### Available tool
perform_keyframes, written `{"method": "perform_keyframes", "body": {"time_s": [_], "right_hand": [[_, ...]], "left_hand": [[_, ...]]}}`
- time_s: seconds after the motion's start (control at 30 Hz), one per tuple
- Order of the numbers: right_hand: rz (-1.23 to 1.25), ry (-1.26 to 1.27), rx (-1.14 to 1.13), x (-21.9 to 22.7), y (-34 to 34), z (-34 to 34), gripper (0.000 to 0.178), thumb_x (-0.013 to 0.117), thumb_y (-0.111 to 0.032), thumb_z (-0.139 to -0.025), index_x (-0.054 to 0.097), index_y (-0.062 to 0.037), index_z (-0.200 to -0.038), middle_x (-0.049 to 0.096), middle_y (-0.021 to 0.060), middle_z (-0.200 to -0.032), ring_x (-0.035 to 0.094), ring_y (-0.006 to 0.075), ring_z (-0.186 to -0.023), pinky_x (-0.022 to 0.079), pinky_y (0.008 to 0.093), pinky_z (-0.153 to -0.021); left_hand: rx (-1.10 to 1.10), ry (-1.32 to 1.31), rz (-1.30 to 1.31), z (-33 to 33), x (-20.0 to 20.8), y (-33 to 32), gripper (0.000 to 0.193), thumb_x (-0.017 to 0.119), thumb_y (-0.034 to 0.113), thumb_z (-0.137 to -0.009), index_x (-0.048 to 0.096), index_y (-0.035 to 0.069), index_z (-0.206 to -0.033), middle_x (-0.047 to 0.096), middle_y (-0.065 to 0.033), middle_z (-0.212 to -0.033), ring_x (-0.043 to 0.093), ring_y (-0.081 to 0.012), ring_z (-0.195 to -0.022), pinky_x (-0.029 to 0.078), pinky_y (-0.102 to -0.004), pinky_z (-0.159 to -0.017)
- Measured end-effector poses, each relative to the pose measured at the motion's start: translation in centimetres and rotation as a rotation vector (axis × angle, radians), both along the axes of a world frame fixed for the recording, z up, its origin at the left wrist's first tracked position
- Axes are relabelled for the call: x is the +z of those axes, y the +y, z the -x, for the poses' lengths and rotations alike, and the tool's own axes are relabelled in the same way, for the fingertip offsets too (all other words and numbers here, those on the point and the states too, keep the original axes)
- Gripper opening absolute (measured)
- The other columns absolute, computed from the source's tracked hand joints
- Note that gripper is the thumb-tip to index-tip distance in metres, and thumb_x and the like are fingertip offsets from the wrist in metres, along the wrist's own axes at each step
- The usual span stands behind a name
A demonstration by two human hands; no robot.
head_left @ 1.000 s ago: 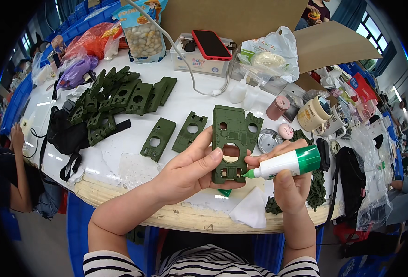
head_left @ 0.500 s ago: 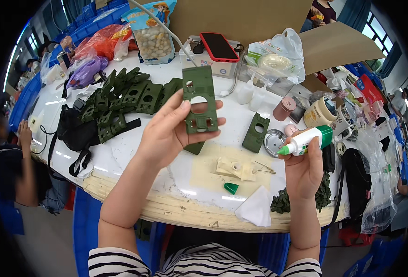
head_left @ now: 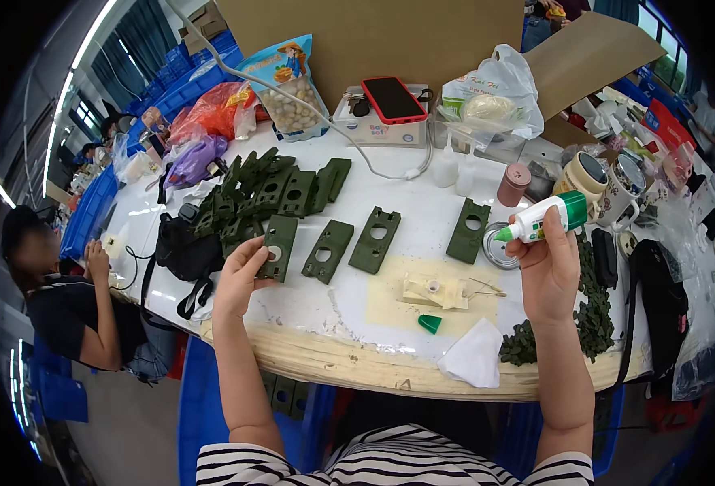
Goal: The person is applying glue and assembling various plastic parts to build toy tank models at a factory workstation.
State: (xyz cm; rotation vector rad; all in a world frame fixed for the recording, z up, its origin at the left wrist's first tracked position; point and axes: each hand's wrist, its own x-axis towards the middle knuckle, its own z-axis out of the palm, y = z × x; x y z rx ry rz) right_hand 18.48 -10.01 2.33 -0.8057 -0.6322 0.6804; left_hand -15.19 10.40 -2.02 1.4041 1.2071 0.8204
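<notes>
My left hand (head_left: 238, 283) pinches the edge of a dark green plastic plate (head_left: 285, 240) with a round hole, low over the table's left half. Whether the plate touches the table I cannot tell. Right of it lie two similar green plates (head_left: 327, 252) (head_left: 375, 240), with another green plate (head_left: 468, 232) farther right. Raised over the right side, my right hand (head_left: 553, 275) grips a white glue bottle (head_left: 536, 222), its pale green nozzle pointing left. A dark green cap (head_left: 429, 324) lies below a strip-wrapped block (head_left: 434, 290) with thin metal pins beside it.
Several stacked green plates (head_left: 272, 182) lie behind my left hand, beside a black bag (head_left: 178, 243). Small green pieces (head_left: 592, 324) are heaped at the right, near a folded white cloth (head_left: 472, 355). Jars (head_left: 582, 180) and a red-cased phone (head_left: 394, 99) stand farther back. Another person sits at left.
My left hand has lowered the green plate and carried it left, revealing two plates on the table. My right hand still holds the glue bottle up. The whole view has shifted slightly.
</notes>
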Motion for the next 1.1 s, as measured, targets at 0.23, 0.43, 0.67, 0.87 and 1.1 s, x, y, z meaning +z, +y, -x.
{"method": "perform_keyframes", "body": {"time_s": [0.23, 0.43, 0.67, 0.87, 1.1], "right_hand": [[-0.001, -0.012, -0.001, 0.1, 0.2, 0.2, 0.025, 0.056, -0.028, -0.092, 0.054, -0.0040, -0.099, 0.064, 0.0096, -0.087, 0.061, 0.0141, -0.072, 0.050, 0.0267, -0.063], [0.000, -0.015, 0.002, 0.1, 0.1, -0.4, 0.025, 0.056, -0.028, -0.092, 0.054, -0.0047, -0.100, 0.064, 0.0090, -0.088, 0.061, 0.0133, -0.074, 0.051, 0.0261, -0.063], [0.004, -0.018, 0.002, 0.3, 0.0, -0.3, 0.026, 0.057, -0.029, -0.091, 0.054, -0.0047, -0.099, 0.064, 0.0089, -0.087, 0.062, 0.0131, -0.074, 0.050, 0.0257, -0.063], [0.014, -0.030, -0.009, 0.1, 0.0, -0.5, 0.026, 0.057, -0.030, -0.091, 0.055, -0.0048, -0.098, 0.064, 0.0086, -0.086, 0.061, 0.0126, -0.072, 0.050, 0.0255, -0.063], [0.020, -0.050, -0.011, 0.2, 0.2, -0.6, 0.025, 0.057, -0.030, -0.091, 0.056, -0.0047, -0.096, 0.064, 0.0076, -0.085, 0.059, 0.0115, -0.069, 0.049, 0.0248, -0.062]], "left_hand": [[-0.057, 0.290, -0.246, -0.2, -1.7, 1.3, 0.037, 0.058, 0.015, -0.089, 0.053, -0.005, -0.120, 0.065, -0.0067, -0.083, 0.060, -0.0104, -0.070, 0.049, -0.0234, -0.055], [-0.053, 0.564, -0.480, -1.7, -1.3, 0.4, 0.024, 0.059, 0.015, -0.086, 0.064, -0.005, -0.099, 0.066, -0.0119, -0.074, 0.060, -0.0173, -0.062, 0.049, -0.0298, -0.060], [-0.089, 0.736, -0.766, -3.2, 0.5, -1.5, 0.023, 0.060, 0.017, -0.085, 0.065, -0.001, -0.098, 0.066, -0.0168, -0.081, 0.062, -0.0293, -0.068, 0.048, -0.0354, -0.064], [-0.064, 0.768, -0.823, -7.8, 4.5, -0.2, 0.019, 0.064, 0.020, -0.082, 0.063, 0.001, -0.084, 0.062, -0.0147, -0.078, 0.060, -0.0303, -0.074, 0.048, -0.0387, -0.067], [0.009, 1.169, -0.923, -10.9, 2.0, 5.0, 0.026, 0.072, 0.029, -0.074, 0.063, 0.005, -0.078, 0.056, -0.0117, -0.089, 0.054, -0.0296, -0.091, 0.049, -0.0400, -0.072]]}}
